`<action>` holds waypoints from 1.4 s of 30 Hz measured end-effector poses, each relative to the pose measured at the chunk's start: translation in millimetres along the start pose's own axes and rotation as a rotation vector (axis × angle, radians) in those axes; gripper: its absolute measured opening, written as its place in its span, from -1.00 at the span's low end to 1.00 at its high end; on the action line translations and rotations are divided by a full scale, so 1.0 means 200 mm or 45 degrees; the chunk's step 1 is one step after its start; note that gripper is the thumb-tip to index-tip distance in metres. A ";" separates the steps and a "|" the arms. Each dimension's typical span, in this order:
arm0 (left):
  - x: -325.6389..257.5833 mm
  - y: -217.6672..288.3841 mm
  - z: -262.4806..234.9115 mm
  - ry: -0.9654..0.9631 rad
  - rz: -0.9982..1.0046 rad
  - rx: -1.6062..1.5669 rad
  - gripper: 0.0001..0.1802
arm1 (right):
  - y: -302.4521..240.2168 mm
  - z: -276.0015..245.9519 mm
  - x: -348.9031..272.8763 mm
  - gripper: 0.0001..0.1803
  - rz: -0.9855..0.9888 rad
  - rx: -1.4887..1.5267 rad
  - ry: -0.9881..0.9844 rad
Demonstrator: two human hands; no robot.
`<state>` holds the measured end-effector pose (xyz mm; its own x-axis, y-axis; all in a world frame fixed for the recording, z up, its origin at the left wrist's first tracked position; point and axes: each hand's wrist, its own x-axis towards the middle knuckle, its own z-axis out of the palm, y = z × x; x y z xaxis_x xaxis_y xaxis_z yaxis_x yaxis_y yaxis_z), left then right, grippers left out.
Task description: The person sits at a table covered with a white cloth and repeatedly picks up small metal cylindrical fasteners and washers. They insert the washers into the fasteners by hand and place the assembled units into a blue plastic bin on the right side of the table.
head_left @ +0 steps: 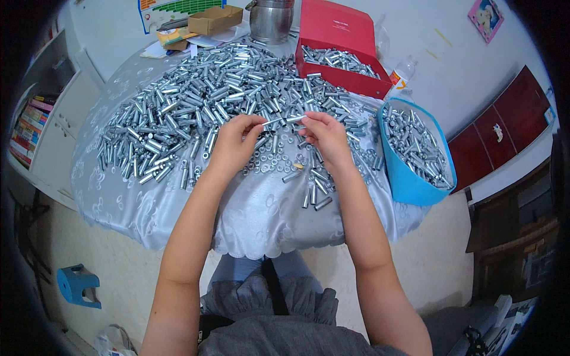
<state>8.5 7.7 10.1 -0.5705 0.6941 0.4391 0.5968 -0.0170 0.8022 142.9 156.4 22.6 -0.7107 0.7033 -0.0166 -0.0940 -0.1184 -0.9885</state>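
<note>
Over the table, my left hand (236,141) pinches a thin metal bolt (272,121) between thumb and fingers, its tip pointing right. Facing it, my right hand (328,135) grips a shiny metal sleeve (294,119) by its right end. The bolt's tip and the sleeve's left end are lined up and very close; whether they touch I cannot tell. Behind and left of both hands spreads a large heap of silvery metal sleeves (196,89). Below my fingers lie many small nuts or washers (267,161), with a few loose sleeves (313,193) beside my right wrist.
A red box (350,80) with its lid raised holds more metal parts at the back right. Nearer stands a blue fabric bin (409,190) full of them. A metal pot (271,21), a cardboard box (215,20) and a plastic bottle (404,71) stand behind.
</note>
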 end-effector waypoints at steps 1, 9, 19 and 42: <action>0.00 0.00 0.00 -0.025 0.021 0.020 -0.83 | 0.00 0.00 0.00 -0.73 0.000 0.007 -0.008; -0.01 0.04 0.04 -0.131 -0.062 -0.314 -0.76 | 0.01 0.02 -0.01 -0.73 0.037 -0.074 -0.141; 0.00 0.05 0.02 -0.281 -0.219 -0.515 -0.63 | 0.00 0.03 -0.02 -0.79 0.063 -0.057 -0.302; 0.03 0.01 0.00 0.188 -0.495 -0.827 -0.54 | 0.20 0.05 0.01 -0.79 -0.938 -1.584 0.032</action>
<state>5.6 12.2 14.8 -0.7680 0.6340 0.0903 -0.0869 -0.2428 0.9662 130.1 146.2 -15.0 -0.7558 0.3476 0.5550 0.2389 0.9355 -0.2604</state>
